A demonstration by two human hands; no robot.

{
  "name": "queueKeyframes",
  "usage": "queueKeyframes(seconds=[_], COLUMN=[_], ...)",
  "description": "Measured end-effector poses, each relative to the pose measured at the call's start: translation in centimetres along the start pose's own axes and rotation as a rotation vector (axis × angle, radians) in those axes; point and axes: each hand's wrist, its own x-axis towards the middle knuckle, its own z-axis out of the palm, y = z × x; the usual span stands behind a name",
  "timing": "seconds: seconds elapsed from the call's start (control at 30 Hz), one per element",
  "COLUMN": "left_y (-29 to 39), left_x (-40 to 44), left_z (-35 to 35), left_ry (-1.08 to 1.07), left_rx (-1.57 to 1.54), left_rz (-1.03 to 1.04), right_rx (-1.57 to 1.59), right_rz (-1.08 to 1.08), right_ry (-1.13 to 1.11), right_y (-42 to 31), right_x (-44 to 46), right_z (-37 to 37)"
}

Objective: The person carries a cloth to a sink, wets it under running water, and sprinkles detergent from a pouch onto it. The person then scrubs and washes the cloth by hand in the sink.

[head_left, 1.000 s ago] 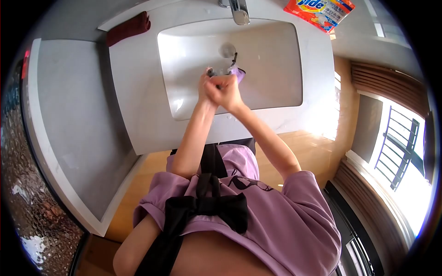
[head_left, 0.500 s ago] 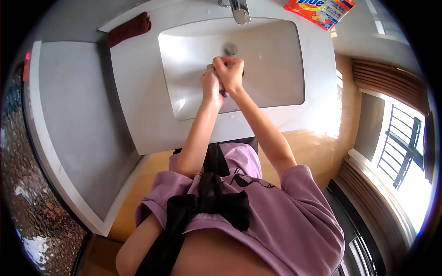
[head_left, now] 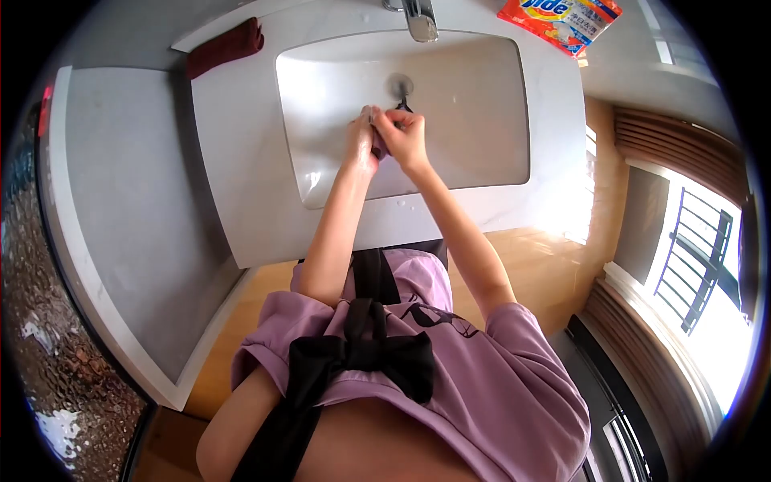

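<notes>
Over the white sink (head_left: 474,136), my two hands are close together, working on a small purple-and-black cloth (head_left: 378,146). My left hand (head_left: 363,143), wet and shiny, has the cloth against its palm, with the fingers pointing towards the tap. My right hand (head_left: 405,138) is closed, pinching part of the cloth against the left. A dark end of it (head_left: 404,104) trails towards the drain (head_left: 399,83). Most of the cloth is hidden by my fingers, so its exact kind cannot be made out.
The tap (head_left: 421,22) stands at the sink's far edge. An orange Tide detergent bag (head_left: 562,24) lies at the counter's far right, a folded dark red towel (head_left: 227,50) at the far left. Water drops dot the front counter edge (head_left: 408,206). A window (head_left: 699,249) is on the right.
My hands have parted slightly, the right shifting a little off the left. More of the purple cloth shows between them, and a dark end now shows near the drain.
</notes>
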Motion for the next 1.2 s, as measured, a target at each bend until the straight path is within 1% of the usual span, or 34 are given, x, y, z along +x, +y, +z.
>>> queueKeyframes(seconds=[0.03,0.07,0.1,0.17,0.2,0.23,0.27,0.3,0.33,0.37,0.43,0.47,0.5,0.57,0.6,0.63,0.67,0.7,0.77,0.83,0.9,0.97,1.03,1.1,1.17,1.2], left_y=[0.5,0.9,0.9,0.8,0.8,0.9,0.9,1.3,1.5,1.5,1.4,1.8,1.9,2.1,2.2,2.2,2.2,2.3,2.4,2.5,2.0,1.7,1.6,2.0,2.1,2.2], left_x=[-0.2,-0.1,0.3,1.5,1.7,2.3,3.5,4.0,4.6,5.6,8.3,9.0,9.6,10.4,10.6,10.8,10.9,10.9,11.0,11.2,11.6,11.6,11.2,9.7,7.0,5.3], left_z=[0.8,1.5,0.9,-0.5,-0.8,-1.3,-1.9,-1.8,-1.7,-1.9,-2.7,-2.6,-2.6,-2.6,-2.5,-2.5,-2.5,-2.5,-2.9,-3.0,-3.4,-3.4,-3.1,-2.8,-2.9,-3.0], left_ry=[0.072,0.152,0.159,0.226,0.242,0.246,0.188,0.129,0.115,0.117,0.226,0.308,0.314,0.347,0.364,0.369,0.369,0.366,0.339,0.309,0.326,0.324,0.321,0.187,0.073,0.035], left_rx=[0.037,0.078,0.072,0.286,0.359,0.359,0.471,0.579,0.581,0.577,0.922,1.092,1.093,1.193,1.220,1.223,1.219,1.213,1.204,1.193,1.179,1.179,1.176,1.126,1.066,1.079], left_rz=[0.029,-0.011,-0.009,0.046,0.101,0.099,0.177,0.256,0.288,0.287,0.486,0.470,0.472,0.501,0.472,0.463,0.476,0.490,0.453,0.429,0.472,0.489,0.511,0.500,0.601,0.589], right_rx=[0.038,0.077,0.113,-0.116,-0.152,-0.189,-0.190,-0.315,-0.440,-0.443,-0.478,-0.553,-0.550,-0.669,-0.668,-0.669,-0.670,-0.672,-0.839,-0.891,-0.940,-1.053,-1.028,-1.003,-0.746,-0.662], right_rz=[0.139,0.270,0.278,0.158,0.135,0.113,0.115,0.118,0.118,0.119,0.045,0.042,0.040,-0.041,-0.035,0.020,0.074,0.080,0.098,0.099,0.098,0.136,0.097,0.056,-0.003,-0.089], right_ry=[-0.023,-0.004,0.021,-0.084,-0.145,-0.204,-0.204,-0.237,-0.270,-0.274,-0.068,-0.012,-0.017,0.087,0.081,0.123,0.167,0.163,0.178,0.213,0.250,0.201,0.208,0.210,0.082,0.055], right_y=[0.3,0.4,1.4,2.4,2.5,2.7,3.3,4.2,5.1,5.4,5.9,6.2,6.9,8.0,8.3,8.7,8.6,7.8,6.6,6.4,6.6,6.8,6.9,6.2,4.6,5.1], right_x=[1.9,3.4,5.0,7.1,7.8,8.4,9.3,10.3,11.5,12.3,13.6,14.2,14.9,16.1,16.5,16.9,17.2,17.0,16.0,15.3,15.3,15.4,15.2,14.2,11.5,10.3], right_z=[-1.0,-2.2,-3.4,-6.0,-6.5,-6.7,-6.8,-6.8,-6.9,-6.5,-5.2,-4.6,-4.2,-3.3,-3.0,-2.6,-2.3,-1.9,-1.7,-1.2,-1.0,-0.8,-1.1,-1.5,-2.7,-3.6])
